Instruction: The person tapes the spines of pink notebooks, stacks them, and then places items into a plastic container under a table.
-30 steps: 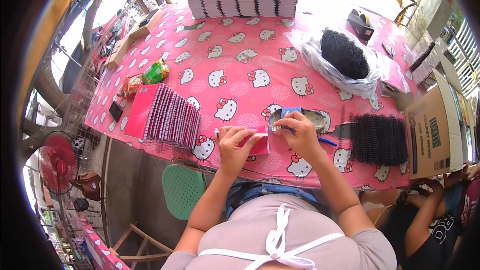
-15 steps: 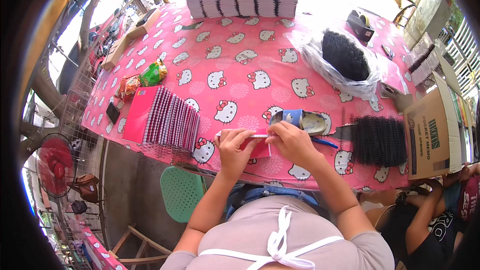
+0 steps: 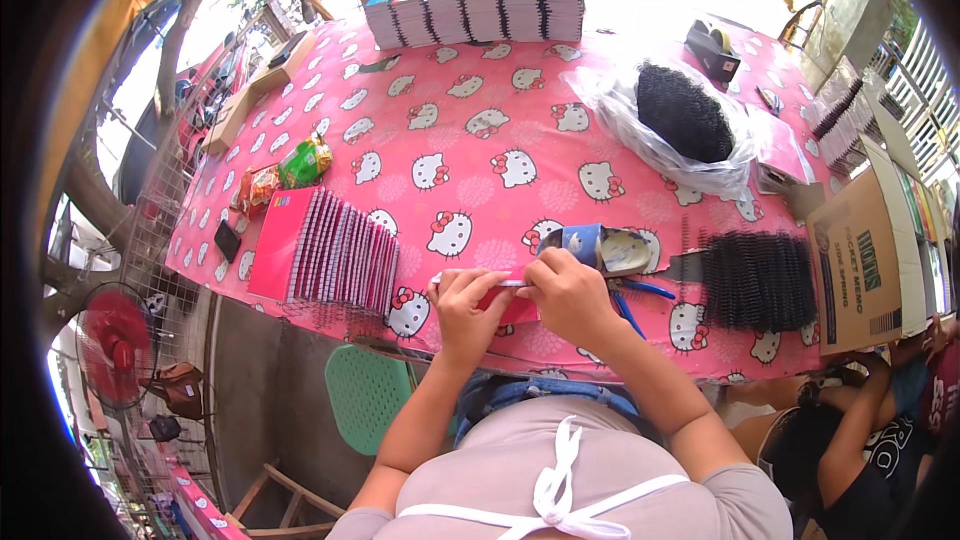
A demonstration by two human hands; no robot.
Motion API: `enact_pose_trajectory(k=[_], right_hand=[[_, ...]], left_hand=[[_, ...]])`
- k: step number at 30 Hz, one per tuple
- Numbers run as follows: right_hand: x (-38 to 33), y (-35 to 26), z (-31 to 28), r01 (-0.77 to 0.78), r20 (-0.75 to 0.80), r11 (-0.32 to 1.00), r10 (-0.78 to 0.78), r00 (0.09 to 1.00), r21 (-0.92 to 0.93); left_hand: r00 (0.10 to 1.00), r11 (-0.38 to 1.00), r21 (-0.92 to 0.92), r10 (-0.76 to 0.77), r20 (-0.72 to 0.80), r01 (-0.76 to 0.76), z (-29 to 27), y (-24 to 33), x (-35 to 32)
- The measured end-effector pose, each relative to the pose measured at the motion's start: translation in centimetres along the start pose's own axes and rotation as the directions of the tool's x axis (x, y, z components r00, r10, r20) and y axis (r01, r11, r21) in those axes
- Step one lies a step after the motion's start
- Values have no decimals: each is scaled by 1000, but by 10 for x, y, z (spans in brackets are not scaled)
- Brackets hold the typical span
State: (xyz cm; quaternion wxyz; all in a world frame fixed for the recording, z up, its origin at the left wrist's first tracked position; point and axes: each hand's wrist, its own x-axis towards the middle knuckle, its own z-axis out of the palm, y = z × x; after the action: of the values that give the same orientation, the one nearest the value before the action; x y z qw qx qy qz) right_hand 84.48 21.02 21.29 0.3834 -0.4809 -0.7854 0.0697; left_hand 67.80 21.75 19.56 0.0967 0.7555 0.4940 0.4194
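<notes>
Low over the near edge of the table, I hold a small pink-red notebook [image 3: 522,309] with its edge facing up. My left hand [image 3: 468,310] is closed around its left end. Fingers of my right hand [image 3: 570,292] pinch the right end of that edge; whatever lies under the fingertips is hidden. Just beyond the right hand is a blue round container [image 3: 584,241], tipped on its side with its opening to the right. Beside that hand lie blue-handled pliers [image 3: 645,288], partly covered by it.
Left stands a row of pink spiral notebooks [image 3: 335,250], near snack packets [image 3: 305,162] and a phone [image 3: 227,240]. To the right are black spiral coils [image 3: 758,282], a plastic bag of coils [image 3: 690,115] and a cardboard box [image 3: 865,260]. Notebook stacks [image 3: 480,15] and another person are at the far edge.
My right hand has come slightly down and left along the notebook's edge, and more of the pliers shows. The far person's hands now reach to the notebook stacks.
</notes>
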Motion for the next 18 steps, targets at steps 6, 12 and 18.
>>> enact_pose_trajectory(k=[6,12,18], right_hand=[[-4,0,3,-85,100,992,94,991,-89],[-12,104,-56,-266,329,915,362,872,-303],[5,105,-48,-317,424,893,434,795,-319]], left_hand=[[999,997,-59,-42,30,44,3,-2,-2],[998,995,-100,29,49,-24,1,0,-2],[997,992,-122,32,77,-23,8,6,7]])
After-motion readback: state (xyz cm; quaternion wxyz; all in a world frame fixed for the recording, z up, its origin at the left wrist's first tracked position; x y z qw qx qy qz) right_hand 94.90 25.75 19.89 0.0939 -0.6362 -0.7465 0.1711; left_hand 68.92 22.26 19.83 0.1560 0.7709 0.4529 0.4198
